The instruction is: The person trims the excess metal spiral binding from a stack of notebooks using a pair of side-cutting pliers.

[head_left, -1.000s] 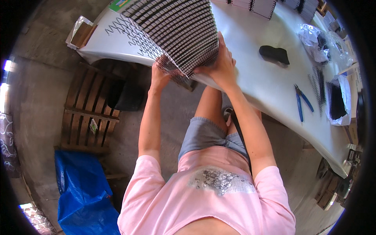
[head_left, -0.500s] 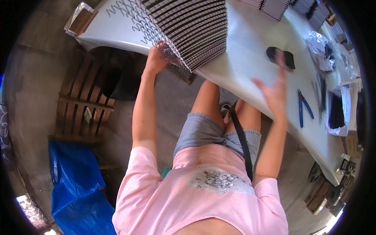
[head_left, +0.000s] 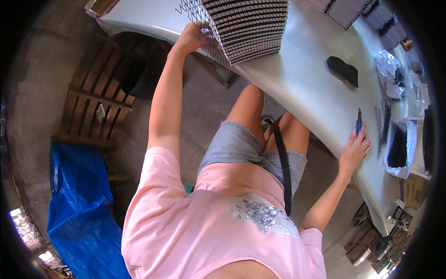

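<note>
A tall stack of spiral-bound notebooks (head_left: 248, 32) stands at the table's near edge, its dark coils facing me. Loose ends of the spiral coils (head_left: 211, 44) stick out from the left side of the stack. My left hand (head_left: 189, 38) is closed on these coil ends, its fingertips partly hidden among the wire. Over on the right, my right hand (head_left: 355, 149) is closed round the blue-handled pliers (head_left: 358, 122), whose dark jaws point away from me. The pliers are at the tabletop, their handles mostly covered by my fingers.
On the white table (head_left: 302, 88) lies a black curved pad (head_left: 343, 72). Loose black coils (head_left: 383, 123) and a white bag of coils (head_left: 398, 146) are at the right. More bound notebooks (head_left: 341, 10) stand behind. A wooden pallet (head_left: 95, 88) and blue tarp (head_left: 81, 195) are at left.
My right hand has come down and nearer from beside the black pad and taken hold of the pliers. My left hand stays at the coil ends. The whole view has shifted slightly.
</note>
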Available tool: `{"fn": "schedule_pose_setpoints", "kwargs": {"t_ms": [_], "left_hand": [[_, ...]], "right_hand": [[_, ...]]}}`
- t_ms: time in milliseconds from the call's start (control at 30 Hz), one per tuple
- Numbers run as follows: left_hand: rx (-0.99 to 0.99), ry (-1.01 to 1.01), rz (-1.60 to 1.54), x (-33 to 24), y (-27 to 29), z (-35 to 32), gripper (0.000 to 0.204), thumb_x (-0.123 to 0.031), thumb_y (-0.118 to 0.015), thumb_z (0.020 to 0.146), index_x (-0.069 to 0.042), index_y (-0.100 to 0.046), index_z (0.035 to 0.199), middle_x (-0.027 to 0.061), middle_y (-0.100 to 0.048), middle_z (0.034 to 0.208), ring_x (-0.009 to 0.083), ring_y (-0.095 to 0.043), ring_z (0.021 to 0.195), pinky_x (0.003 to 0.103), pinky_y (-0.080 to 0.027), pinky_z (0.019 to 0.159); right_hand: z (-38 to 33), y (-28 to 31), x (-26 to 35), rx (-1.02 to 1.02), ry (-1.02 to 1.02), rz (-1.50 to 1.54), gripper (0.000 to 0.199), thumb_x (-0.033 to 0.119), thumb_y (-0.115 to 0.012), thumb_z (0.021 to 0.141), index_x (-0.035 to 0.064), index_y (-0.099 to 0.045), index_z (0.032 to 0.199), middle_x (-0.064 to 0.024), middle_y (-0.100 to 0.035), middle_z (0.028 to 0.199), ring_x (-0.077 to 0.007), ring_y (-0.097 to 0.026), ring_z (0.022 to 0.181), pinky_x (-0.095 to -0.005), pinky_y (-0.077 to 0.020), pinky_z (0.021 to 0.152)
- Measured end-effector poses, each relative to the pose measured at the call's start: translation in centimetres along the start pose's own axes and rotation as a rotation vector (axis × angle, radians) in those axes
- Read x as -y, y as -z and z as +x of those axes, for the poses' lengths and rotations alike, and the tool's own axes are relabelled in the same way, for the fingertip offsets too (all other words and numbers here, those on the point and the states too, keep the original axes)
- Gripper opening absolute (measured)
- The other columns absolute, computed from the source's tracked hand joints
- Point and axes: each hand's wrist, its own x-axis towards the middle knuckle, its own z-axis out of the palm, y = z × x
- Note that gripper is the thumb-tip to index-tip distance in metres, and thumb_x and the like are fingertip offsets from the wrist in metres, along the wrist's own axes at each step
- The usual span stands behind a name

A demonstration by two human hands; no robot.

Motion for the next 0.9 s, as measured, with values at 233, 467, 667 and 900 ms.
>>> {"fn": "schedule_pose_setpoints", "kwargs": {"t_ms": [233, 467, 667, 900], "left_hand": [[-0.486, 0.349, -0.612, -3.6, -1.9, -6.5, 0.031, -0.001, -0.064, 0.076, -0.002, -0.064, 0.107, 0.0089, -0.065, 0.097, 0.0144, -0.061, 0.084, 0.028, -0.049, 0.074], [-0.552, 0.423, -1.118, -13.1, -6.0, -9.4, 0.027, -0.012, -0.066, 0.084, 0.002, -0.060, 0.106, 0.0069, -0.064, 0.097, 0.0111, -0.058, 0.089, 0.023, -0.047, 0.074], [-0.578, 0.468, -0.969, -11.3, -7.8, -9.1, 0.021, -0.015, -0.065, 0.087, 0.000, -0.060, 0.101, 0.0025, -0.065, 0.086, 0.0072, -0.058, 0.076, 0.021, -0.045, 0.065], [-0.654, 0.445, -1.029, -11.2, -8.4, -8.8, 0.018, -0.015, -0.065, 0.088, 0.000, -0.060, 0.096, 0.0030, -0.064, 0.083, 0.0072, -0.055, 0.069, 0.021, -0.045, 0.061]], "right_hand": [[-3.8, 3.7, 12.9, 0.069, 0.292, 0.947, 0.042, 0.021, -0.057, 0.088, -0.0010, -0.045, 0.122, -0.0175, -0.050, 0.106, -0.0324, -0.050, 0.099, -0.0416, -0.0381, 0.088], [-1.5, 2.9, 21.2, -0.061, 0.587, 0.496, 0.041, 0.020, -0.069, 0.072, 0.0186, -0.057, 0.112, -0.0035, -0.053, 0.102, -0.0222, -0.051, 0.097, -0.0449, -0.0356, 0.081], [-1.4, 2.3, 23.7, -0.083, 0.579, 0.433, 0.042, 0.020, -0.072, 0.068, 0.0191, -0.059, 0.108, -0.0023, -0.052, 0.098, -0.0212, -0.052, 0.094, -0.0435, -0.0365, 0.080], [-0.8, 2.2, 24.6, -0.082, 0.592, 0.425, 0.039, 0.021, -0.073, 0.067, 0.0189, -0.060, 0.103, -0.0014, -0.053, 0.095, -0.0207, -0.052, 0.091, -0.0431, -0.0372, 0.077]]}}
